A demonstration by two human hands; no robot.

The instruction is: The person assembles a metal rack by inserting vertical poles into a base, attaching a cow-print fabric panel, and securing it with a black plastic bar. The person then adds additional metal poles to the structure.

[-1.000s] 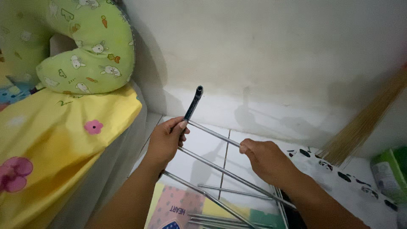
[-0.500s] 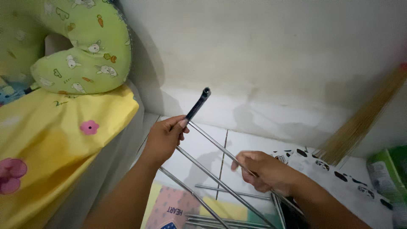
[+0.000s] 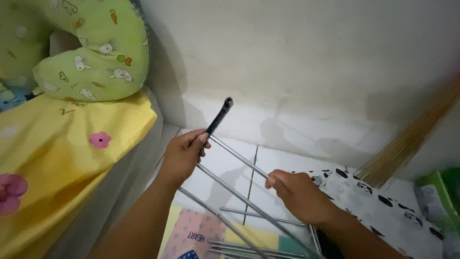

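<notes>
I see the left hand (image 3: 184, 156) clenched around a dark tube-shaped bar (image 3: 219, 117) whose open end rises above the fist, toward the pale wall (image 3: 297, 62). Thin silver metal rods (image 3: 235, 192) fan out from that bar, down and right of it. The right hand (image 3: 298, 195) grasps the uppermost rod. Left of the bar lies a yellow flowered bedsheet (image 3: 62, 158); far right leans a straw broom (image 3: 407, 139).

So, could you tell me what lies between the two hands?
In the head view, a bare metal rod spans from left hand to right hand, over floor tiles.
</notes>
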